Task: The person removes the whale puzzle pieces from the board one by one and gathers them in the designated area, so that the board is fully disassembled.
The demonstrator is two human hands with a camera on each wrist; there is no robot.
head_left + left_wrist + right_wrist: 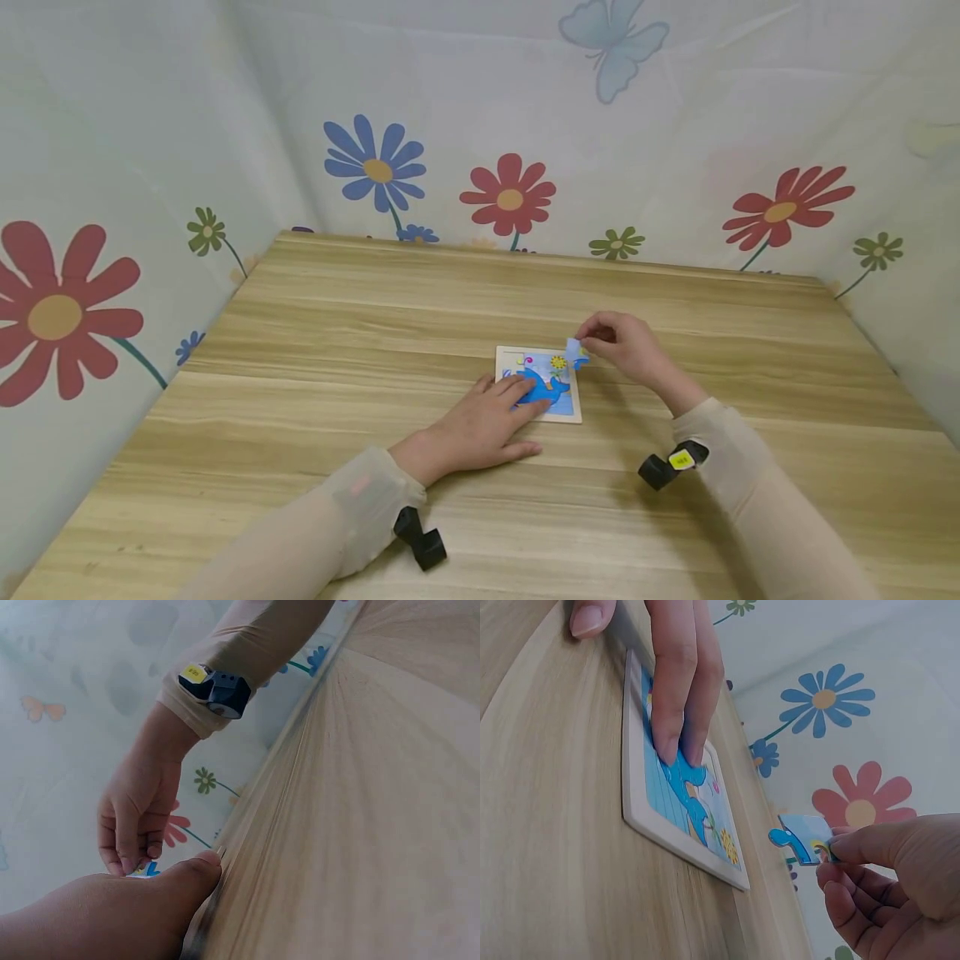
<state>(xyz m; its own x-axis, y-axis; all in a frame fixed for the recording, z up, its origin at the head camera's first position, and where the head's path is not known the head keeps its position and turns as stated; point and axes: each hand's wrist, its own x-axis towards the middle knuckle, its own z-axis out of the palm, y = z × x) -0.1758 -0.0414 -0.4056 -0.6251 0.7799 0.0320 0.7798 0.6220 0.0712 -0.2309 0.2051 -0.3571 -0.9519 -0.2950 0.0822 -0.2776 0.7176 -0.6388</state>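
Observation:
A small jigsaw puzzle in a pale wooden frame [576,402] lies on the table, its picture showing a blue dolphin-like animal [681,780] and a yellow sun-like shape [558,362]. My left hand [483,423] rests on it from the left, fingers stretched over the picture and covering part of it. Between thumb and fingertips, my right hand [632,350] pinches a puzzle piece [802,838]. The piece is light blue with a darker blue stripe and a rounded tab. It is held above the tabletop, overlapping the frame's upper right corner in the head view.
The wood-grain table [337,333] surrounds the puzzle. Behind it hangs a white cloth [442,75] printed with flowers and a butterfly. A black wrist camera [420,540] sits on the left sleeve, another wrist camera [660,471] with a yellow label on the right.

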